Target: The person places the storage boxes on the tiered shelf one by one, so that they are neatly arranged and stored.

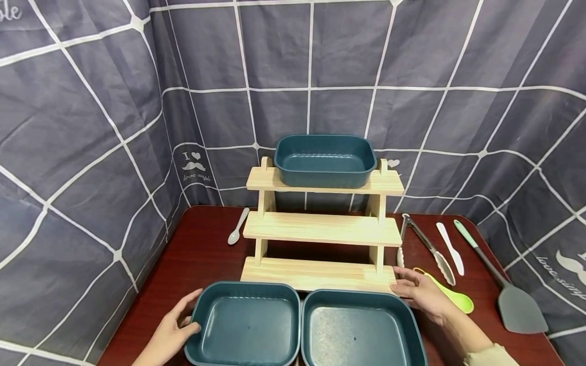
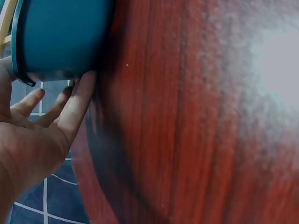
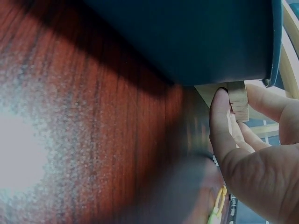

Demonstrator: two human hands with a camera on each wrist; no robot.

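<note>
Two dark teal plastic bins stand side by side at the front in the head view: the left bin (image 1: 249, 328) and the right bin (image 1: 361, 330). Behind them is a three-tier wooden stand (image 1: 320, 227), with a third teal bin (image 1: 326, 179) on its top step. My left hand (image 1: 170, 330) holds the left bin at its outer side, thumb at the rim and fingers against the wall (image 2: 60, 42). With thumb and fingers, my right hand (image 1: 423, 294) grips the right end of the bottom wooden board (image 3: 239, 102), just behind the right bin.
A white spoon (image 1: 239, 226) lies left of the stand. To its right lie tongs (image 1: 428, 244), a white knife (image 1: 450, 249), a lime-green spoon (image 1: 450, 295) and a grey spatula (image 1: 519, 307) on the red-brown table (image 1: 201, 254). Grey checked cloth (image 1: 284, 56) hangs behind.
</note>
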